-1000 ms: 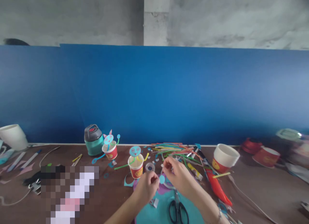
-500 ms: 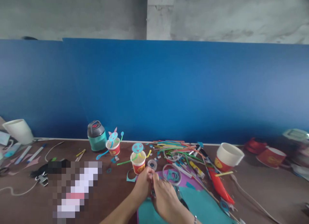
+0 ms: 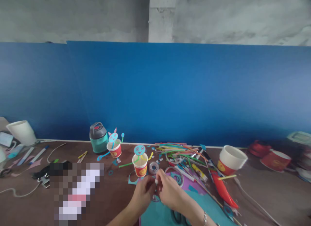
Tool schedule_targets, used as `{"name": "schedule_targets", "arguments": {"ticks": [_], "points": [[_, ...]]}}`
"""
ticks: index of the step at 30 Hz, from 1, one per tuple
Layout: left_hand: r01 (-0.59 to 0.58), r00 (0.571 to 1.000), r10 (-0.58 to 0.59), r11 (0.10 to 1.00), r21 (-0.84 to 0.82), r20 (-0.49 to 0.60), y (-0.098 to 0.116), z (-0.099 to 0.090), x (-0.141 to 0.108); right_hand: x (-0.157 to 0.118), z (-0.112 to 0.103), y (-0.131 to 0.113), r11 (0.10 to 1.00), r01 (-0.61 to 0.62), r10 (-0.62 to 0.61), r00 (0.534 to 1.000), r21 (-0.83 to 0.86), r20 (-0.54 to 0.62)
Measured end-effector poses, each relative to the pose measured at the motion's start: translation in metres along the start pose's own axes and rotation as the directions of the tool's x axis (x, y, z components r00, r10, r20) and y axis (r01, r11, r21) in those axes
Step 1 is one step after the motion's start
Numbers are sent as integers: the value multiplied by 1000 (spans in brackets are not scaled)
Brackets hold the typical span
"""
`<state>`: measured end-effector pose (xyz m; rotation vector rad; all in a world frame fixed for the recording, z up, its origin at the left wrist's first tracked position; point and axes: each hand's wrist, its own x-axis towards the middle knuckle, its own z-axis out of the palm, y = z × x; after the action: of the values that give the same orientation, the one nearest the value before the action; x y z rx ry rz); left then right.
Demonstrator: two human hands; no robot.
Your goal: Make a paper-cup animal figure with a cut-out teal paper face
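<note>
My left hand (image 3: 143, 194) and my right hand (image 3: 169, 191) are close together over the teal sheet (image 3: 155, 214), fingertips pinched towards each other. Something small and whitish shows between them; its kind is too small to tell. Just beyond my fingers lies a roll of clear tape (image 3: 154, 168). Behind my left hand stands a paper cup (image 3: 140, 167) with a blue paper face (image 3: 139, 150) and straw arms. Dark-handled scissors (image 3: 178, 217) lie on the sheet, partly hidden under my right forearm.
Another decorated cup (image 3: 115, 150) stands beside a teal flask (image 3: 99, 144). Right of my hands are a pile of straws (image 3: 179, 149), a larger tape roll (image 3: 177, 177), a red pouch-like object (image 3: 222, 190) and a white-and-red cup (image 3: 230, 159). A blue partition (image 3: 155, 93) rises behind the table.
My hands have shifted slightly, and my fingertips have come a little apart with a whitish bit showing between them. The scissors' handles show more under my right forearm.
</note>
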<state>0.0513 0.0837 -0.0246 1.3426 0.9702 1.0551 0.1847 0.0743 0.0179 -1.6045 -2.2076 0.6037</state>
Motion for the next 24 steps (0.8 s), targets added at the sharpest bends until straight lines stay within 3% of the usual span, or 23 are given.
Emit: {"name": "schedule_targets", "arguments": {"ticks": [5,8,10,14,18,21,24], "points": [[29,998,-17,983,179,-63,0,-7,-1,2,-13,4,995,87,-82,991,45,-108],[-69,996,79,965,254,-31,2,-8,-3,1,-15,2,982,156,-140,979,109,-147],[-89,996,93,971,221,-6,6,-7,-3,1,-18,-2,965,190,-155,970,184,-189],[42,998,-39,998,44,-56,10,-6,0,8,-25,-8,919,170,-55,949,355,-311],[58,985,-65,997,-49,-157,5,-6,4,14,-19,2,788,15,101,983,615,-152],[23,980,-34,998,-59,-195,-1,-8,4,14,-1,12,629,-101,241,968,771,-70],[3,977,-10,999,-32,-211,-5,-10,4,13,17,15,495,-130,309,950,859,-35]]}}
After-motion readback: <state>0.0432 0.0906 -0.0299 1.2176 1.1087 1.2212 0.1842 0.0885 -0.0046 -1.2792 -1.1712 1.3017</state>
